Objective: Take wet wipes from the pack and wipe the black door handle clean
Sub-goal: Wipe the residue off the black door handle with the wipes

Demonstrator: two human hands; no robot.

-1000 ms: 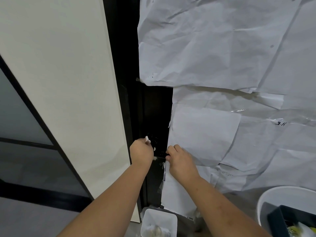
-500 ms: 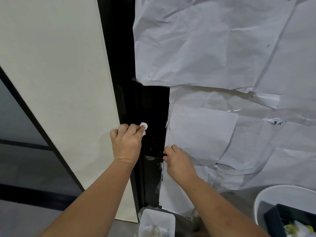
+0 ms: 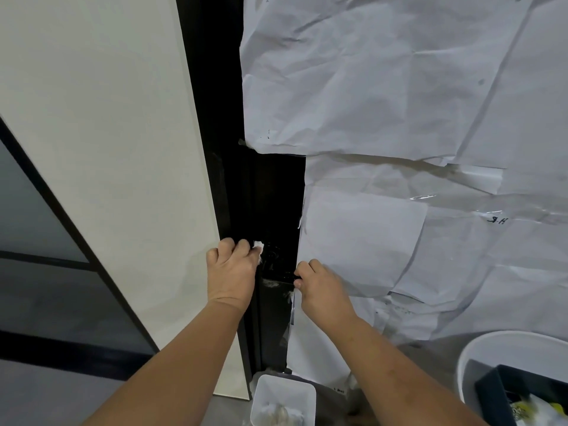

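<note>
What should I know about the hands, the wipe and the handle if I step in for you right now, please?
Left hand: grips a bunched wipe against the black door, just left of the handle.
Right hand: pinches the handle's right end.
Done: a wipe is out and at the door. White smears show on the handle.
Left: wipe those off. Small bin below holds used wipes. The pack is not in view.

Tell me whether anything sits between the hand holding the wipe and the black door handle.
Nothing visible does. The left hand grips the wet wipe right beside the black door handle, with only bare dark door between them. The right hand holds the handle's far end, off the wipe's path.
</note>
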